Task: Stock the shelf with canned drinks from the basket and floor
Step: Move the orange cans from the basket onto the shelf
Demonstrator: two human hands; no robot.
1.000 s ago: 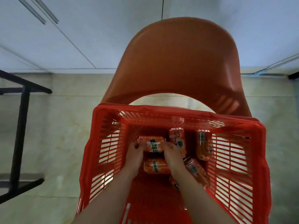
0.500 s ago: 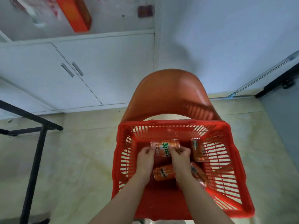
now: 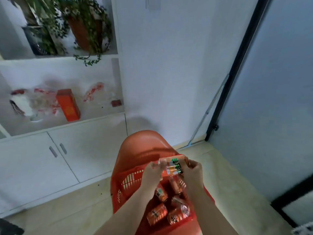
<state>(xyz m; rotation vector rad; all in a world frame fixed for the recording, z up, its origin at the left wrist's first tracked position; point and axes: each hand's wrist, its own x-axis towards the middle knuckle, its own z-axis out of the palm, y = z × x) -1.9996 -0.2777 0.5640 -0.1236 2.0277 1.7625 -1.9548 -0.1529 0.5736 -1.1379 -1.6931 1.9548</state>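
An orange drink can [image 3: 173,165] with green lettering lies sideways between my two hands, lifted above the red basket [image 3: 125,181]. My left hand [image 3: 152,173] grips its left end and my right hand [image 3: 193,172] grips its right end. Several more orange cans [image 3: 157,213] lie loose in the bottom of the basket, partly hidden by my forearms. The basket sits on an orange chair [image 3: 144,146]. The white shelf [image 3: 67,122] is up to the left, above cabinet doors.
The shelf holds an orange box [image 3: 68,104] and blurred red-and-white packets [image 3: 27,102]. A trailing plant [image 3: 84,31] fills the compartment above. A white wall panel stands ahead, a black-framed glass door [image 3: 237,65] to the right. Pale tile floor surrounds the chair.
Both hands have lifted one can out of the basket and raised it. My view has tilted up, so the shelf and the plant have come into sight.
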